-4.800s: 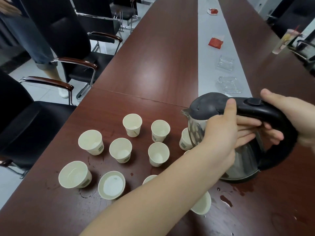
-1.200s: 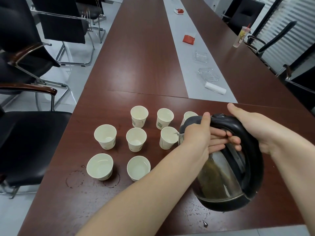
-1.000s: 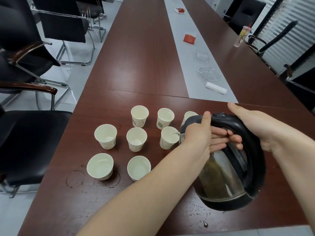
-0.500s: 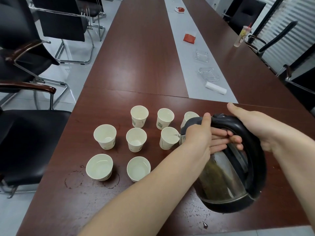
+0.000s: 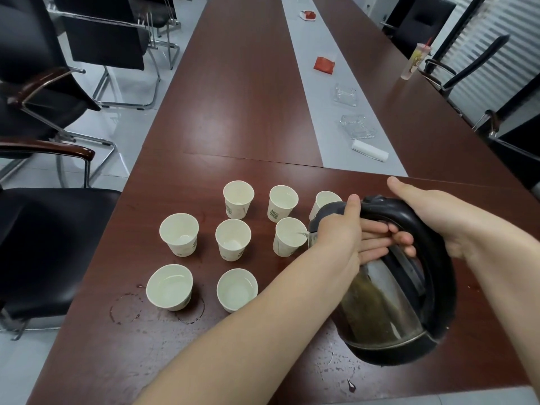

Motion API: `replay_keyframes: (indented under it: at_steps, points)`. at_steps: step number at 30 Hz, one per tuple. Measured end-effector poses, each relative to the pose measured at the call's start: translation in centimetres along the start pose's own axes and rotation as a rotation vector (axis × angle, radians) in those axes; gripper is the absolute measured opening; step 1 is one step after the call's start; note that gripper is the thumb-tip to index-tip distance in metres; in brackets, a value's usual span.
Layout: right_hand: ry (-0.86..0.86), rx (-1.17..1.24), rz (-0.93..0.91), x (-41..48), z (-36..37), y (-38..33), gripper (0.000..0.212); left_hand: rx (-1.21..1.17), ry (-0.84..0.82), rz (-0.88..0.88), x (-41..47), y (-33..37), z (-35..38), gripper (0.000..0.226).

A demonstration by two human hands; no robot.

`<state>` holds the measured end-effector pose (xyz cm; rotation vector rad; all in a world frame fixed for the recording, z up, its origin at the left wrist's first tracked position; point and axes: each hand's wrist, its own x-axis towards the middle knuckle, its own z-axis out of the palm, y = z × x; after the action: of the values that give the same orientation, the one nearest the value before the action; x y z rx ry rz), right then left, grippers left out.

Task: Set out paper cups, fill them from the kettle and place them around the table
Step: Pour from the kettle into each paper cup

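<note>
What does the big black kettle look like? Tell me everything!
The black-and-clear kettle has a black lid, black loop handle, black base and see-through body holding brownish liquid. It is lifted off the brown table and tipped, with its spout at a white paper cup. The right hand grips its handle; the left hand presses its lid and side.

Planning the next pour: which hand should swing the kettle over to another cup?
Right. The right hand has its grip round the handle of the kettle and seems to carry it tilted; the left hand only presses on the lid, so it can steady but hardly steer.
</note>
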<state>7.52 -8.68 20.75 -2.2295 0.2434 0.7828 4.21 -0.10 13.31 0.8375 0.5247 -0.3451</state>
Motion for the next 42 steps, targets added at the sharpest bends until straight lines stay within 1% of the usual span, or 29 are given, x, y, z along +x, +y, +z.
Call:
replay_keyframes:
  at_steps: [27,37,42]
  points:
    - [0.014,-0.004,-0.018,0.0,-0.4,0.2,0.071,-0.012,-0.005,-0.003,-0.2,-0.1,0.3,0.064]
    - [0.042,0.071,-0.048,-0.8,-0.9,1.7,0.072,0.046,-0.029,0.021,-1.0,-0.4,1.2,0.064]
    - [0.068,0.161,-0.076,-1.8,-1.4,3.0,0.072,0.088,-0.034,0.05,-2.0,-0.4,2.0,0.064]
